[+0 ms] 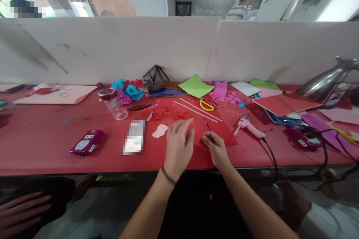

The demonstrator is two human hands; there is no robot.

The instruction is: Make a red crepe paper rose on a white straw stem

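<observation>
My left hand (178, 149) hovers over the red paper sheet (228, 136), fingers stretched and thumb apart, with nothing visible in it. Thumb and fingertips pinch together on my right hand (218, 150), a short way to the right; whatever they hold is too small or hidden to name. Just beyond those fingertips lies a small magenta scrap (206, 125). Pale pink cut paper (160, 131) rests left of my left hand. Cut red paper petals (168, 114) and thin pink strips (196, 110) lie farther back, beside yellow-handled scissors (206, 105).
A pink glue gun (249, 126) with a black cord lies to the right. Leftward are a phone (134, 137), a purple box (86, 142) and a glass jar (114, 105). Paper flowers (131, 92) and a dark pouch (155, 79) stand before the white partition (126, 50).
</observation>
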